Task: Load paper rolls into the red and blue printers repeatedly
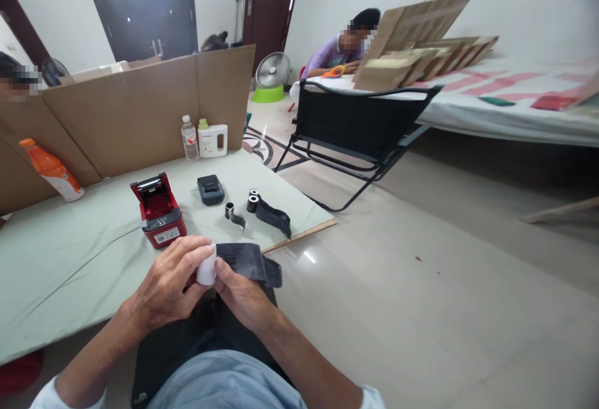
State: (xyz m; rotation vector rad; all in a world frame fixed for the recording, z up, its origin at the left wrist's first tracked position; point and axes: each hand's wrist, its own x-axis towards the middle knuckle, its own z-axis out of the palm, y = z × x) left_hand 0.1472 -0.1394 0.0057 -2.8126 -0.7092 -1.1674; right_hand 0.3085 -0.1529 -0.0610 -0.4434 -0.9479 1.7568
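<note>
My left hand (168,281) and my right hand (241,297) meet in front of my chest, both pinched on a small white paper roll (206,269). A dark strip of paper (250,262) trails off the roll to the right, over my right fingers. On the pale green table (60,259) just beyond stands a red label printer (159,211) with its lid up. Behind it lie a dark blue printer (210,189), a small black roll (233,212) and a larger black roll with a loose tail (271,212).
A cardboard screen (140,106) lines the table's far edge, with a water bottle (189,139), a white jug (213,141) and an orange bottle (53,171) by it. A black folding chair (355,125), a fan (272,72) and a seated person (339,50) are beyond. Another person is at far left.
</note>
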